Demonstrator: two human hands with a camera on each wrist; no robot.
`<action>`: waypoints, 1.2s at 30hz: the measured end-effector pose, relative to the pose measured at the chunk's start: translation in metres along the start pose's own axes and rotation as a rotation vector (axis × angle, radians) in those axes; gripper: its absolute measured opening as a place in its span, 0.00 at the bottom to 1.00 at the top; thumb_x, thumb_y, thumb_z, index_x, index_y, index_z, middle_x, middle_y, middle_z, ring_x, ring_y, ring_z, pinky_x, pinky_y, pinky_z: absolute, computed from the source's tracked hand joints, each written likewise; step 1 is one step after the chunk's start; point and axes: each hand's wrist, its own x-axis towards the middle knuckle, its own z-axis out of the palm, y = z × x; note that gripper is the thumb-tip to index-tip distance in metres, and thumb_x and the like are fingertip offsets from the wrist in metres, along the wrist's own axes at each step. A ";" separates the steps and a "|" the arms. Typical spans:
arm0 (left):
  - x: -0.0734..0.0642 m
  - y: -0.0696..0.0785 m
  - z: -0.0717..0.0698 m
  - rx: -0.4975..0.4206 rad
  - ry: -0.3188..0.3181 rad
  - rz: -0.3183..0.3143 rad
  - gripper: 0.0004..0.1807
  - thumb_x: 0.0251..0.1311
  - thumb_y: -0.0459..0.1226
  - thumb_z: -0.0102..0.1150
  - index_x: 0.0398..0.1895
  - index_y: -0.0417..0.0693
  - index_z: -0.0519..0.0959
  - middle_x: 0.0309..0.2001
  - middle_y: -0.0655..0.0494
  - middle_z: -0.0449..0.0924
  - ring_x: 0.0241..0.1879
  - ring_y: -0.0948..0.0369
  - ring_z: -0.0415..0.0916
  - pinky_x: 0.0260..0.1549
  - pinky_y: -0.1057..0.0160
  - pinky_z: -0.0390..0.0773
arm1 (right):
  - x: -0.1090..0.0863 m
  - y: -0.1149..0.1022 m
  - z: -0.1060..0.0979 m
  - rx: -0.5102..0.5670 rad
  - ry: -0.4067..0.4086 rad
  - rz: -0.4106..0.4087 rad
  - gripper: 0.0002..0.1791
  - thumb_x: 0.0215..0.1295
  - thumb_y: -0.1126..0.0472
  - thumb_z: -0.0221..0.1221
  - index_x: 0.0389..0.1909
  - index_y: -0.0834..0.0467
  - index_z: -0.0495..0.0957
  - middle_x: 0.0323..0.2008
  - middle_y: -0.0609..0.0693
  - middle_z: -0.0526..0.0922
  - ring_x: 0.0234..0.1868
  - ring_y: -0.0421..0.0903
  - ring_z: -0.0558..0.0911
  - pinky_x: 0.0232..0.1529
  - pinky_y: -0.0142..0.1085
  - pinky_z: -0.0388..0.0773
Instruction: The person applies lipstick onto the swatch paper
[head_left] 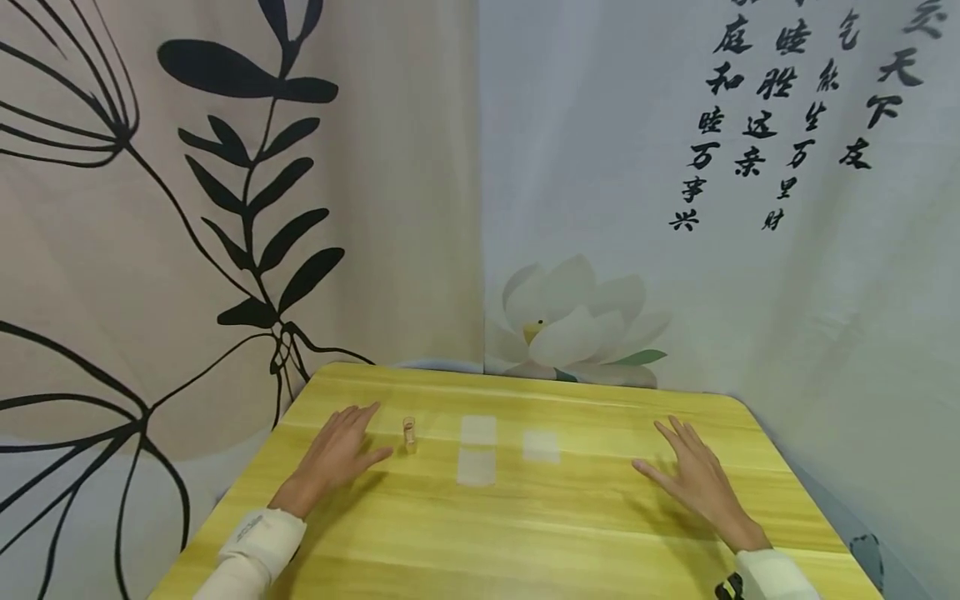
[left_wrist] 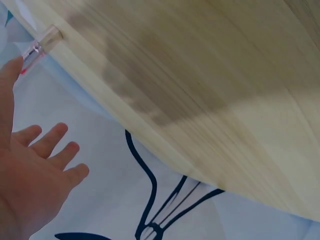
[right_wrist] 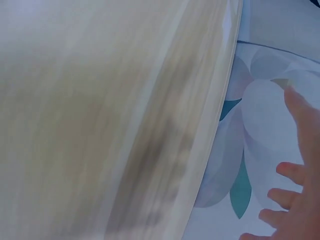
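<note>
My left hand (head_left: 335, 450) hovers over the left side of the yellow wood-grain table (head_left: 525, 542), fingers spread and holding nothing. Just right of its fingertips a small clear tube (head_left: 409, 435) stands upright. The left wrist view shows this tube (left_wrist: 42, 47) as see-through, with a pinkish-red part at one end, beside the thumb. Over the right side of the table, my right hand (head_left: 693, 475) is also spread and bare. Three pale squares (head_left: 477, 431) lie flat between the hands, two in one column and a single square (head_left: 541, 447) to their right.
Behind the table hang curtains, one with dark plant drawings (head_left: 258, 217), the other with a lotus (head_left: 577, 321) and black writing. The table's back edge (head_left: 600, 385) runs close to the cloth. White bands (head_left: 262, 537) wrap the wrists.
</note>
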 end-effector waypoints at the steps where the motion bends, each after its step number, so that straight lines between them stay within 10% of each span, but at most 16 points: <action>1: 0.001 0.000 0.000 -0.007 -0.002 -0.003 0.46 0.64 0.52 0.71 0.76 0.35 0.65 0.67 0.33 0.73 0.69 0.34 0.67 0.68 0.31 0.59 | 0.001 -0.002 0.001 0.002 0.003 -0.006 0.51 0.64 0.34 0.68 0.75 0.65 0.65 0.77 0.71 0.57 0.76 0.76 0.55 0.64 0.76 0.56; 19: 0.016 0.006 0.010 -0.245 -0.146 -0.202 0.38 0.69 0.54 0.66 0.73 0.40 0.71 0.63 0.42 0.80 0.60 0.42 0.78 0.56 0.39 0.78 | 0.021 -0.049 0.022 0.078 -0.059 -0.027 0.50 0.66 0.33 0.65 0.78 0.61 0.64 0.77 0.66 0.62 0.74 0.71 0.63 0.62 0.72 0.65; 36: 0.021 0.018 0.025 -0.304 -0.152 -0.218 0.30 0.68 0.50 0.68 0.65 0.42 0.79 0.60 0.42 0.82 0.56 0.43 0.81 0.50 0.42 0.81 | 0.029 -0.089 0.046 0.140 -0.083 -0.095 0.48 0.64 0.33 0.66 0.76 0.58 0.67 0.74 0.61 0.69 0.72 0.66 0.69 0.64 0.65 0.70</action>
